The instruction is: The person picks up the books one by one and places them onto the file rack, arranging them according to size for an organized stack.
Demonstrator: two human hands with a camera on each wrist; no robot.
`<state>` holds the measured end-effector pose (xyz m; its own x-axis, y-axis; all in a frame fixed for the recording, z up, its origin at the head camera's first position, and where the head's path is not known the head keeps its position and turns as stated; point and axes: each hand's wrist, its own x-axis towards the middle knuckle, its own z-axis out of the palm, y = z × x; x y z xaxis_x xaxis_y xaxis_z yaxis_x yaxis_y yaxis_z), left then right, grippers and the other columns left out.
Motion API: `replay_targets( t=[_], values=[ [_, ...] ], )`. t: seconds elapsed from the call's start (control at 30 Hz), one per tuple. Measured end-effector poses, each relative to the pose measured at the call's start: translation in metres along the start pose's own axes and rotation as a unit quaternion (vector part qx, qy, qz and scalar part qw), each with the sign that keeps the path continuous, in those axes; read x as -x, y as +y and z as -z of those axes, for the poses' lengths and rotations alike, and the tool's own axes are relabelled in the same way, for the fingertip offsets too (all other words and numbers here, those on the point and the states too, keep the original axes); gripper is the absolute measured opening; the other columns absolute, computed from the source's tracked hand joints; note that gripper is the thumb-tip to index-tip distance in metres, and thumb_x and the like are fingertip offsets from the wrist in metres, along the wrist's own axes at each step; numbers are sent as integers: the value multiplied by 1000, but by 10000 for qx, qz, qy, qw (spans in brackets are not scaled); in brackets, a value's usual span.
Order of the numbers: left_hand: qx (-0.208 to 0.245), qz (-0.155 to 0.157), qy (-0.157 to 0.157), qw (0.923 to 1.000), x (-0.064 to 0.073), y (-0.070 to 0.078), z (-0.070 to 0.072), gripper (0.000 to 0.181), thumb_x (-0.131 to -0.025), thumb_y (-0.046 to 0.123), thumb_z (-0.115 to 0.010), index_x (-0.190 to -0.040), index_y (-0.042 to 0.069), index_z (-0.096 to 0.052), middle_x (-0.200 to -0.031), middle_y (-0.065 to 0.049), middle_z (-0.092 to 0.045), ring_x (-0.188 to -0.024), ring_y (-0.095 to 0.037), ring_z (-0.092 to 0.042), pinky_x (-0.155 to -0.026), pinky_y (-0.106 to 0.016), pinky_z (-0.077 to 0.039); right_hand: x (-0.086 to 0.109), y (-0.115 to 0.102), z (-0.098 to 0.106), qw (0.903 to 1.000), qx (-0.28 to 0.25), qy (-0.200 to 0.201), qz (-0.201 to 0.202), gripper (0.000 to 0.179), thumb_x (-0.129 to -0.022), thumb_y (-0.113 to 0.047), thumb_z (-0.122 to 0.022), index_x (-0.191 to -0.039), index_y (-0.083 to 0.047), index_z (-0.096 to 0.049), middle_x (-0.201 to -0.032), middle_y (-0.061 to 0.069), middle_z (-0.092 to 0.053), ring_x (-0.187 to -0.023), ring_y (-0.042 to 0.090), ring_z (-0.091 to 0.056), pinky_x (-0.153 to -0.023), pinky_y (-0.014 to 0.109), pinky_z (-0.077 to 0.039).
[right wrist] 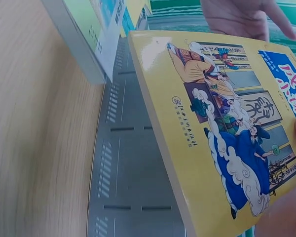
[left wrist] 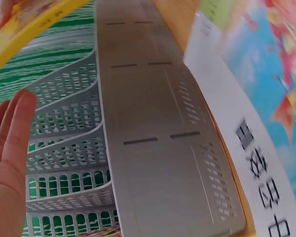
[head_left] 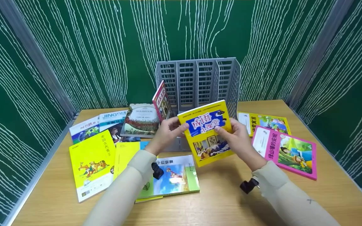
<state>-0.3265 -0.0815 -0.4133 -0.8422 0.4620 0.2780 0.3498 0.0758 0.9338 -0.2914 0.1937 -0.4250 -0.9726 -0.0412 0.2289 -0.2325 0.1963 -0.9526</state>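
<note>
My right hand (head_left: 239, 135) grips a yellow book (head_left: 211, 149) by its right side, thumb on the blue title panel. The book is tilted in front of a grey file rack (head_left: 178, 84). At the book's left edge is my left hand (head_left: 168, 131), its thumb close to the cover; whether it touches cannot be told. The left wrist view shows the left hand (left wrist: 10, 143) with straight fingers, apart from the yellow book (left wrist: 37, 29). A red-edged book (head_left: 162, 100) stands upright in the rack's leftmost compartment.
Left of the rack lie a landscape-covered book (head_left: 140, 121), a yellow tiger book (head_left: 93, 163) and others. A blue-and-green book (head_left: 178, 175) lies in front. On the right, a pink book (head_left: 294, 153) overlaps a yellow one (head_left: 273, 122). Green walls surround the table (head_left: 218, 207).
</note>
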Motion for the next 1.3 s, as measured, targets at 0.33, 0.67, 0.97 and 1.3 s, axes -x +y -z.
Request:
replay_targets(
  t=[0.33,0.67,0.97,1.3],
  values=[
    [316,282,-73,9991,2,7,4,35,-99,17,-77,-128,-2,-73,-117,-19,-82,-97,-24,-82,-91,-39,-67,3,-1,-20,9997,-52,-229,50,38,-105,-22,-74,-136,-1,-67,-119,18,-80,-98,26,-82,-83,38,-69],
    [-18,426,-96,9990,3,10,10,36,-99,20,-80,-128,-1,-75,-116,-19,-82,-99,-30,-83,-90,-40,-68,2,1,-26,9993,-69,-366,2,39,-106,-22,-73,-139,-3,-66,-122,16,-79,-102,28,-81,-87,41,-68],
    [-54,620,312,9976,12,25,27,37,-99,23,-80,-128,1,-74,-117,-17,-82,-99,-29,-83,-89,-41,-68,-9,-6,-22,9965,52,-736,403,49,-103,-19,-78,-146,-5,-60,-133,16,-74,-115,27,-76,-96,34,-65],
    [-323,215,1369,9898,24,52,65,36,-102,24,-78,-130,4,-72,-120,-15,-81,-103,-27,-82,-88,-40,-68,-28,0,-1,9842,1517,-525,745,52,-103,-28,-77,-147,-3,-63,-152,19,-63,-144,39,-57,-124,60,-44]
  ],
)
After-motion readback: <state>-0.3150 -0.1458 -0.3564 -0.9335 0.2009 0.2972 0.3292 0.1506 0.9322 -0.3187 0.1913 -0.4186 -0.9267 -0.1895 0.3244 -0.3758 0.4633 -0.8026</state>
